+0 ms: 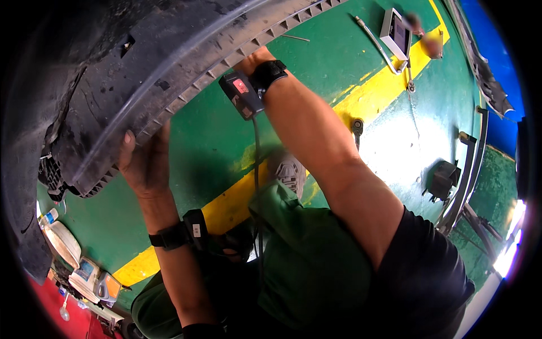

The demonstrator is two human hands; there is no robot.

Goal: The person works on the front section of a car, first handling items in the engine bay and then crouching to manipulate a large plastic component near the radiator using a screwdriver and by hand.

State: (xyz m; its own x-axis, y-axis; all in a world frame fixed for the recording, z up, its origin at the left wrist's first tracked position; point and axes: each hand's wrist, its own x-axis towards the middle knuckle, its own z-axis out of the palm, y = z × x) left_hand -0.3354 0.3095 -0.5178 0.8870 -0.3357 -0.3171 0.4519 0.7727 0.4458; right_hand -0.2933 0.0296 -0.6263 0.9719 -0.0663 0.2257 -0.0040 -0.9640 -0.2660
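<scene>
A large black plastic car panel (164, 62), shaped like a bumper with a ribbed lower edge, fills the upper left. My left hand (147, 161) grips its edge near the left end, the thumb over the outer face and the fingers behind. Farther up along the same edge, my right hand (254, 59) reaches behind the panel. Its fingers are hidden there, so I cannot see what they touch. Each wrist has a black strap with a small box, and a cable hangs from the right one.
On the green floor at right are a ratchet (357, 127), a second ratchet (411, 86), a long-handled wrench (375, 42) and a white box (389, 34). Beyond lie a black part (444, 179) and a dark metal frame (468, 164). Containers, including a white tub (62, 243), crowd the lower left.
</scene>
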